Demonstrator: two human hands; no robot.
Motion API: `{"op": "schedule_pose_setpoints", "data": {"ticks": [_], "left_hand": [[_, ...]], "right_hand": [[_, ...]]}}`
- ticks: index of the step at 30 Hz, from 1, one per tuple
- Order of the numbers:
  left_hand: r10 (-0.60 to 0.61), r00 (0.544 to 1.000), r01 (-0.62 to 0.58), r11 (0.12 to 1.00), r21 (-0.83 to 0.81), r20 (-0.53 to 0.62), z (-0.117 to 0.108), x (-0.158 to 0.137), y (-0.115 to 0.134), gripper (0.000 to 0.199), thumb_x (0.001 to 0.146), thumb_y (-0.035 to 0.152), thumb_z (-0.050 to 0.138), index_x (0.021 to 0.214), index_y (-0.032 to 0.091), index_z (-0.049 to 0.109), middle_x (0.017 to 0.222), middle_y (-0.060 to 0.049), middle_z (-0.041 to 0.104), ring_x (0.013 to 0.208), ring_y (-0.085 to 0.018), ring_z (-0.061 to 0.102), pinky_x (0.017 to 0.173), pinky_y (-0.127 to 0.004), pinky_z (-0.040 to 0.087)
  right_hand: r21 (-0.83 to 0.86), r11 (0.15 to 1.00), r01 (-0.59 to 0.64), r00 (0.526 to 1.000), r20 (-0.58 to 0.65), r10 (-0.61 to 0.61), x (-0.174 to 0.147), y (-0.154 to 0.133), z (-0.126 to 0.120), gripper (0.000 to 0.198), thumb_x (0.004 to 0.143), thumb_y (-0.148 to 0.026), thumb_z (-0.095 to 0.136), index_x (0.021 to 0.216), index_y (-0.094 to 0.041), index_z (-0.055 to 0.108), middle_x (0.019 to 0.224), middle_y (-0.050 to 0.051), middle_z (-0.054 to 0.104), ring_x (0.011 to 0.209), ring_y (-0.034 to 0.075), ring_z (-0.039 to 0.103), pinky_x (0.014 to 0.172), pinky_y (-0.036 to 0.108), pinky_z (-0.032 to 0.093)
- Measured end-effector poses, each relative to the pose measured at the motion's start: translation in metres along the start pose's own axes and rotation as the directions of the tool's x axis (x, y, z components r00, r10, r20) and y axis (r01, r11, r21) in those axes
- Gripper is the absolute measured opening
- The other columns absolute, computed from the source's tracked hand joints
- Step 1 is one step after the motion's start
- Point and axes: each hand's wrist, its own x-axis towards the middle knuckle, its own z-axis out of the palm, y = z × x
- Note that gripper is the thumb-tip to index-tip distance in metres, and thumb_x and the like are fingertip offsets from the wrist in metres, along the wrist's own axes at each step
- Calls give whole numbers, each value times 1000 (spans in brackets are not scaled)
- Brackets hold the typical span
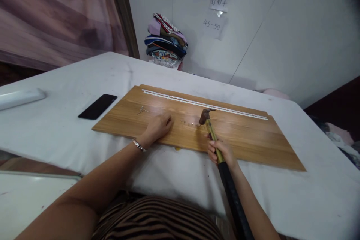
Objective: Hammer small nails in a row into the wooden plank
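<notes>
My right hand (221, 150) is wrapped round the yellow part of a claw hammer's (212, 131) handle, below its rusty brown head; the black grip runs back along my forearm. The hammer head is over a wooden board (253, 142), at the right end of a short row of small nail heads (189, 123). My left hand (159, 125) rests on the board left of that row, fingers curled in; whether something is in them is hidden. Several loose nails (142, 109) lie on the board beyond my left hand. Two white strips (202, 104) run along the board's far side.
The board lies on a table with a white cover (92, 71). A black phone (98, 107) is left of the board, and a whitish rolled object (21, 98) sits farther left. Folded clothes (166, 43) are stacked at the back by the wall. A pale surface (33, 198) is at lower left.
</notes>
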Motion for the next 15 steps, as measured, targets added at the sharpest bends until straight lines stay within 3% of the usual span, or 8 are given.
{"op": "schedule_pose_setpoints", "data": {"ticks": [15], "left_hand": [[-24, 1000, 24, 1000, -17, 21, -2, 0, 2, 25, 91, 35, 43, 86, 19, 61, 86, -7, 68, 79, -21, 62, 68, -29, 39]], "right_hand": [[10, 1000, 3, 1000, 1, -3, -1, -3, 3, 29, 71, -28, 65, 96, -19, 54, 51, -10, 48, 30, 5, 38, 27, 16, 26]]}}
